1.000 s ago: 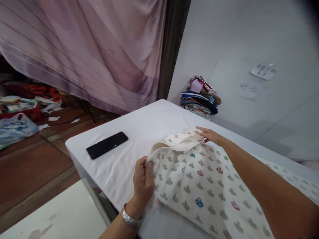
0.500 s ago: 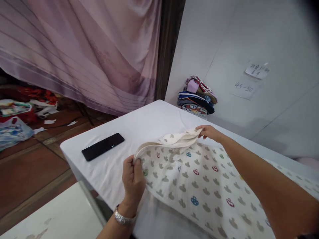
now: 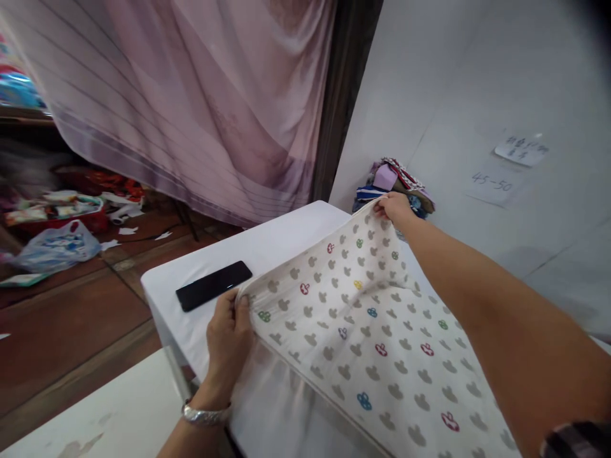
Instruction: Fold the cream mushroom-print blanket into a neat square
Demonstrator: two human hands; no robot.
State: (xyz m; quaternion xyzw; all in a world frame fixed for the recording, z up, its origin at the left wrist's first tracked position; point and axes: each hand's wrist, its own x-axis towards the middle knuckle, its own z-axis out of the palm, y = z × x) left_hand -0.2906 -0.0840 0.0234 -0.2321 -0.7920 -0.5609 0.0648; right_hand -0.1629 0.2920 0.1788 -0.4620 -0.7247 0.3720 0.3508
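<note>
A cream cloth (image 3: 363,331) printed with small grey, red, blue and green shapes is stretched taut above a table under a white cover (image 3: 281,238). My left hand (image 3: 228,337), a silver watch on its wrist, pinches the cloth's near-left corner. My right hand (image 3: 394,207) grips the far corner and holds it lifted above the table. The cloth's edge runs straight between the two hands, and the rest slopes down toward me at the lower right.
A black phone (image 3: 214,285) lies flat on the table, just left of my left hand. A stack of folded clothes (image 3: 405,184) sits by the white wall behind my right hand. A pink curtain (image 3: 200,108) hangs at the back. Bags and litter (image 3: 57,245) lie on the floor at left.
Both hands have raised the cloth's folded-over edge and pulled it apart. The right hand rose and moved away toward the wall. The cloth now spreads flat and taut.
</note>
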